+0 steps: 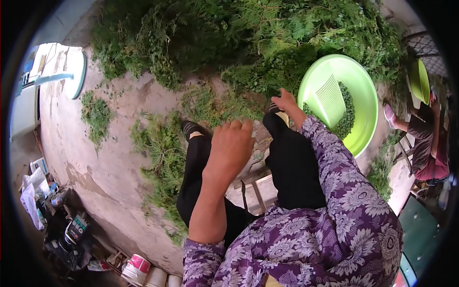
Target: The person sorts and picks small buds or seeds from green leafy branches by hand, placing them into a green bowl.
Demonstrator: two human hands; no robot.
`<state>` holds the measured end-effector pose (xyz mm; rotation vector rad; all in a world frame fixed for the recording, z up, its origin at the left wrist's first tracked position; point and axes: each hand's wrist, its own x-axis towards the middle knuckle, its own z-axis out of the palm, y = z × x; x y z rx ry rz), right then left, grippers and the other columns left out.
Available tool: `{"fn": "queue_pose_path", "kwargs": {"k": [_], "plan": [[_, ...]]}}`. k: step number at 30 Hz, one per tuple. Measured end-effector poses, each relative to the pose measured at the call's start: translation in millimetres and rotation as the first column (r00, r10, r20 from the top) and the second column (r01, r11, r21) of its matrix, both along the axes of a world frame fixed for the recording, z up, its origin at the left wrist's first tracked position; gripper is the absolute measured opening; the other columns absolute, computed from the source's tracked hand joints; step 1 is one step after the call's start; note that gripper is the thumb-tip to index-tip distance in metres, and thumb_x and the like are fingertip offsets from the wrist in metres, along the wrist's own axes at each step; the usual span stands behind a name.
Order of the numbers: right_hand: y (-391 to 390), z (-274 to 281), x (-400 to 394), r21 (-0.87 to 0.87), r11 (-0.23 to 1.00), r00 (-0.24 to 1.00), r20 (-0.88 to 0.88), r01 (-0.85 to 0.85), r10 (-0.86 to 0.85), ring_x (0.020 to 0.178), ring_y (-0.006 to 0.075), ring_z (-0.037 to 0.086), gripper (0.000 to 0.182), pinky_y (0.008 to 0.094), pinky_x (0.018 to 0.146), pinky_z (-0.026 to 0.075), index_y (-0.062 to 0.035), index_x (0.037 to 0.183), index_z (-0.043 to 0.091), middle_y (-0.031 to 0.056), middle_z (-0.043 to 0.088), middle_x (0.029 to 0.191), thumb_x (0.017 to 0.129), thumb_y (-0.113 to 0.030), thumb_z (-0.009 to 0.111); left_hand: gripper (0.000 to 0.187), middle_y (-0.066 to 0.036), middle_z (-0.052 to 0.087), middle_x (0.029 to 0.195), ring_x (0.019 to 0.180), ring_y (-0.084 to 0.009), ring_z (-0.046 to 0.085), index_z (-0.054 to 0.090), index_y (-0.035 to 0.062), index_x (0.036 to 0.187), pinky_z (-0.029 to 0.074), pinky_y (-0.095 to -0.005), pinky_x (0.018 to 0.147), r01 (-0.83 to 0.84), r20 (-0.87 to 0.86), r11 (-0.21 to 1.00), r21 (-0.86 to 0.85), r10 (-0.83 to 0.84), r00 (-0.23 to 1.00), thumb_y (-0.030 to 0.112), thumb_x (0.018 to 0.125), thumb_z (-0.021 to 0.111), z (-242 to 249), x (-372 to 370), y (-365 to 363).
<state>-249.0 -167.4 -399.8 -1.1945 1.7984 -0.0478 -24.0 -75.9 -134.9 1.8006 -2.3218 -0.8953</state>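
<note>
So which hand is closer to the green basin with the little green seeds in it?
The right hand. It reaches toward the greenery just beside the green basin's rim. The left hand hangs over the knees, much farther from it.

Fingertips of both hands (258, 129) hidden; co-worker (428, 138) half cut off at right edge.
</note>
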Motion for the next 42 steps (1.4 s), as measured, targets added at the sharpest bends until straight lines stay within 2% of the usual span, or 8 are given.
{"fn": "queue_pose_path", "kwargs": {"k": [2, 10, 18, 21, 29, 37, 39, 42], "plan": [[-12.0, -46.2, -8.7, -0.195, 0.979, 0.969, -0.228, 0.049, -0.094, 0.053, 0.0122, 0.052, 0.078, 0.0270, 0.043, 0.040, -0.0023, 0.133, 0.023, 0.0140, 0.059, 0.082, 0.070, -0.024, 0.063, 0.027, -0.013, 0.054, 0.082, 0.083, -0.0310, 0.054, 0.049, 0.0026, 0.094, 0.040, -0.0397, 0.073, -0.008, 0.013, 1.000, 0.017, 0.007, 1.000, 0.013, 0.072, 0.060, 3.0, 4.9, 0.2], [-42.8, -26.5, -11.4, 0.167, 0.873, 0.888, -0.121, 0.458, -0.443, 0.094, 0.0239, 0.051, 0.093, 0.0276, 0.057, 0.052, -0.0130, 0.137, -0.001, 0.0198, 0.036, 0.126, 0.071, -0.020, 0.065, 0.031, -0.011, 0.054, 0.085, 0.083, -0.0274, 0.052, 0.050, 0.0026, 0.098, 0.039, -0.0369, 0.072, -0.062, 0.028, 0.995, 0.079, 0.060, 0.998, 0.012, 0.071, 0.062, 11.7, 16.9, -3.5], [-46.4, -81.8, -27.6, -0.087, 0.985, 0.915, -0.367, 0.146, -0.168, 0.049, 0.0174, 0.051, 0.071, 0.0279, 0.036, 0.039, 0.0031, 0.127, 0.027, 0.0152, 0.058, 0.073, 0.069, -0.011, 0.065, 0.030, -0.012, 0.054, 0.085, 0.082, -0.0273, 0.053, 0.050, 0.0026, 0.096, 0.039, -0.0371, 0.072, -0.061, 0.021, 0.997, 0.045, 0.060, 0.998, 0.012, 0.070, 0.062, 15.1, 16.3, -4.6], [-55.3, -11.7, 0.2, 0.051, 0.935, 0.935, 0.030, 0.350, -0.352, 0.039, 0.0113, 0.041, 0.023, 0.0261, 0.030, 0.027, 0.0046, 0.072, 0.048, 0.0074, 0.051, 0.057, 0.072, -0.013, 0.064, 0.030, -0.013, 0.054, 0.084, 0.083, -0.0284, 0.053, 0.050, 0.0022, 0.096, 0.040, -0.0379, 0.072, -0.058, 0.024, 0.998, 0.014, 0.058, 0.998, 0.012, 0.070, 0.063, 16.1, 18.0, -5.7], [-72.1, 127.1, 50.5, 0.568, 0.687, 0.428, 0.538, 0.453, -0.727, 0.036, 0.0035, 0.031, 0.023, 0.0193, 0.033, 0.023, -0.0108, 0.064, 0.044, 0.0020, 0.051, 0.059, 0.079, -0.023, 0.056, 0.023, -0.015, 0.055, 0.080, 0.081, -0.0319, 0.054, 0.053, 0.0021, 0.089, 0.041, -0.0404, 0.072, -0.178, -0.051, 0.977, -0.114, 0.173, 0.984, 0.013, 0.071, 0.062, 16.9, 33.6, -8.7], [-62.9, 240.9, 98.3, 0.478, 0.851, 0.373, 0.765, 0.218, -0.526, 0.033, 0.0027, 0.027, 0.026, 0.0186, 0.036, 0.027, -0.0067, 0.066, 0.048, -0.0013, 0.050, 0.058, 0.080, -0.028, 0.054, 0.026, -0.017, 0.056, 0.080, 0.077, -0.0334, 0.056, 0.053, 0.0014, 0.089, 0.043, -0.0427, 0.067, -0.235, -0.056, 0.960, -0.152, 0.229, 0.972, 0.019, 0.072, 0.061, 17.9, 46.7, -7.1], [-63.0, 251.2, 105.5, 0.504, 0.863, 0.169, 0.848, 0.032, -0.502, 0.035, 0.0023, 0.028, 0.023, 0.0207, 0.038, 0.030, -0.0088, 0.067, 0.048, -0.0011, 0.051, 0.059, 0.079, -0.027, 0.055, 0.026, -0.018, 0.056, 0.081, 0.077, -0.0342, 0.055, 0.054, 0.0012, 0.090, 0.043, -0.0427, 0.068, -0.262, -0.095, 0.951, -0.164, 0.249, 0.964, 0.019, 0.072, 0.060, 22.2, 49.1, -6.8], [-34.6, 294.2, 130.0, 0.410, 0.883, 0.186, 0.872, 0.228, -0.453, 0.036, 0.0020, 0.029, 0.019, 0.0217, 0.039, 0.031, -0.0113, 0.069, 0.048, -0.0005, 0.052, 0.061, 0.079, -0.026, 0.056, 0.027, -0.017, 0.058, 0.081, 0.075, -0.0311, 0.057, 0.055, 0.0000, 0.093, 0.045, -0.0387, 0.067, -0.336, -0.208, 0.922, -0.193, 0.296, 0.932, 0.018, 0.074, 0.060, 29.9, 53.7, -4.4]]}}
